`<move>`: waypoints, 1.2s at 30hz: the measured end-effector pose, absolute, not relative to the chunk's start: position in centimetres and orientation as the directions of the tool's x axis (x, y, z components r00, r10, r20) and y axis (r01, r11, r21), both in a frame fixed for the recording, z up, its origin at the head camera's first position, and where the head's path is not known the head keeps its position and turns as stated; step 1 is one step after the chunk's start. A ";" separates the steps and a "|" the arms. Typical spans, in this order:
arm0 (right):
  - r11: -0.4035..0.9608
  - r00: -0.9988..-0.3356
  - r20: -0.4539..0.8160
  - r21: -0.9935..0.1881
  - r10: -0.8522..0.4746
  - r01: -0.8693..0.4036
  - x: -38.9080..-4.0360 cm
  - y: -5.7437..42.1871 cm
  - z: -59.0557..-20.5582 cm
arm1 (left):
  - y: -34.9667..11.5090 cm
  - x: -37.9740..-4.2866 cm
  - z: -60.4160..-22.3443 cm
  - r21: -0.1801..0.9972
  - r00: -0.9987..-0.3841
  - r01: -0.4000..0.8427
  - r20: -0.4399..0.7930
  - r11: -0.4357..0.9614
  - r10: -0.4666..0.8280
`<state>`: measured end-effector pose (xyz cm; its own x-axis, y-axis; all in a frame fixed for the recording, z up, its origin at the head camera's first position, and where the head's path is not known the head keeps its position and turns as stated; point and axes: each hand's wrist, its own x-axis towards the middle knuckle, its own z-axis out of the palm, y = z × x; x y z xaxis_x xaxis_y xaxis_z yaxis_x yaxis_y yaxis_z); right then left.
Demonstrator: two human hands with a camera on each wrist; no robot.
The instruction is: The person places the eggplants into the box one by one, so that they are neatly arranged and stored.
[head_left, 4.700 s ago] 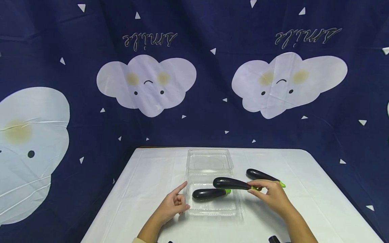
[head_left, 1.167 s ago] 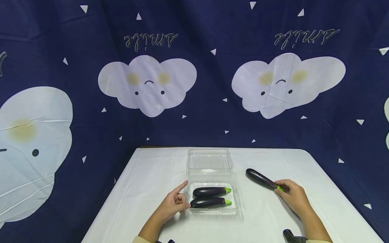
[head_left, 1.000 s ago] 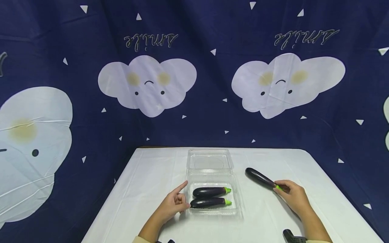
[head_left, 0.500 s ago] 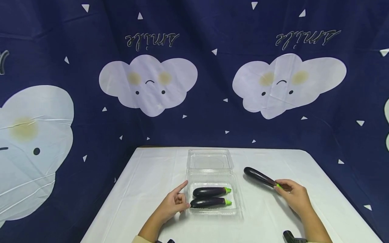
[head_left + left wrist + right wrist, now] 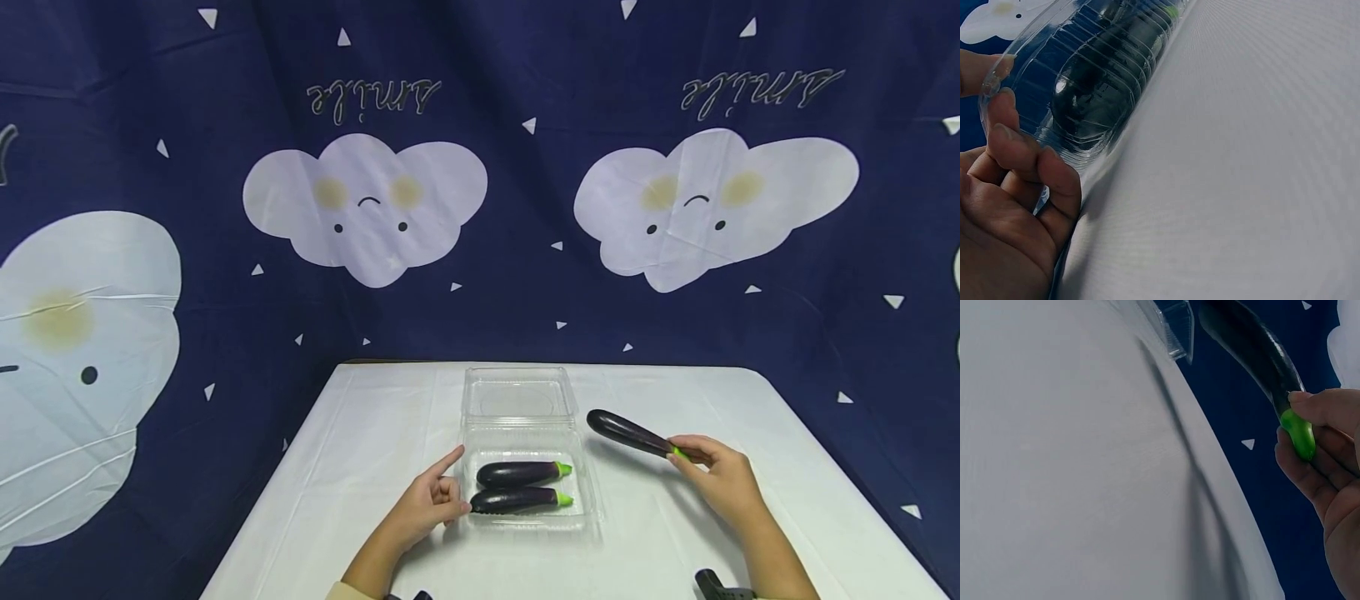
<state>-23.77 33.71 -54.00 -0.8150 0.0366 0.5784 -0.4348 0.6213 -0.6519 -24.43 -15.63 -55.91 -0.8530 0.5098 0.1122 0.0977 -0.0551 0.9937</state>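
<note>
In the head view, my right hand (image 5: 716, 475) pinches the green stem end of an eggplant (image 5: 626, 431), raised over the table to the right of a clear plastic clamshell container (image 5: 592, 500). The right wrist view shows the thumb on the stem of this eggplant (image 5: 1266, 359) and the fingers beneath. Two more eggplants, one farther (image 5: 517, 474) and one nearer (image 5: 513, 500), lie side by side in the container's base, green stems to the right. My left hand (image 5: 423, 504) holds the container's left rim (image 5: 991, 87), index finger stretched along it, other fingers curled.
The container's lid (image 5: 517, 393) lies open behind its base. A white-covered table (image 5: 337, 467) carries everything. Behind it hangs a dark blue curtain (image 5: 525, 317) with printed clouds. Black wrist devices (image 5: 712, 583) show near the front edge.
One eggplant came to rest in the container's base, in front of the other. My right hand then gripped the third by its stem, lifting it and moving it left. My left hand stayed put.
</note>
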 end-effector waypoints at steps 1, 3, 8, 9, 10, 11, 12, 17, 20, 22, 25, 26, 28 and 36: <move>0.616 -0.814 0.579 -0.654 0.034 -0.439 -23.8 33.6 -53.9 | -15.6 -24.4 -55.9 0.994 -0.852 0.099 0.114 -0.056 0.510; 0.603 -0.811 0.584 -0.658 0.030 -0.451 -23.8 33.5 -53.8 | -15.6 -24.5 -55.9 0.993 -0.851 0.098 0.115 -0.060 0.513; 0.559 -0.808 0.589 -0.668 -0.006 -0.491 -24.0 33.1 -53.2 | -15.7 -24.5 -56.0 0.993 -0.848 0.102 0.120 -0.063 0.516; 0.548 -0.809 0.587 -0.671 -0.019 -0.499 -24.0 33.0 -53.0 | -15.7 -24.5 -56.0 0.993 -0.848 0.104 0.122 -0.064 0.516; 0.539 -0.812 0.583 -0.675 -0.031 -0.505 -24.0 32.8 -52.8 | -15.8 -24.6 -56.0 0.992 -0.847 0.105 0.124 -0.065 0.516; 0.529 -0.815 0.578 -0.678 -0.045 -0.510 -24.1 32.6 -52.6 | -15.8 -24.6 -56.0 0.992 -0.847 0.106 0.125 -0.066 0.516; 0.523 -0.817 0.574 -0.680 -0.057 -0.514 -24.2 32.4 -52.4 | -15.8 -24.6 -56.0 0.992 -0.847 0.108 0.127 -0.068 0.515; 0.524 -0.817 0.570 -0.671 -0.087 -0.524 -24.7 31.3 -51.7 | -15.8 -24.6 -56.1 0.992 -0.848 0.107 0.126 -0.066 0.514; 0.511 -0.804 0.586 -0.662 -0.104 -0.548 -25.1 30.8 -51.4 | -15.7 -24.5 -56.0 0.993 -0.849 0.105 0.118 -0.055 0.514; 0.500 -0.798 0.591 -0.658 -0.120 -0.563 -25.2 30.4 -51.3 | -15.7 -24.5 -56.0 0.993 -0.850 0.104 0.114 -0.048 0.514; 0.496 -0.798 0.585 -0.655 -0.145 -0.570 -25.3 29.8 -51.1 | -15.6 -24.5 -56.0 0.994 -0.854 0.098 0.104 -0.038 0.509; 0.498 -0.799 0.581 -0.653 -0.155 -0.571 -25.3 29.6 -51.1 | -15.6 -24.5 -56.1 0.995 -0.855 0.096 0.100 -0.035 0.508; 0.488 -0.802 0.572 -0.656 -0.175 -0.575 -25.3 29.2 -50.9 | -15.6 -24.5 -56.1 0.995 -0.856 0.092 0.095 -0.031 0.508; 0.459 -0.790 0.555 -0.648 -0.262 -0.608 -25.8 26.8 -50.4 | -15.6 -24.6 -56.1 0.995 -0.859 0.092 0.100 -0.039 0.502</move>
<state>-25.82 26.81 -50.39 -0.7897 -0.2617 0.5550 -0.6076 0.4595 -0.6479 -24.61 -15.55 -56.09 -0.8592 0.5020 0.0995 0.0924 -0.0391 0.9950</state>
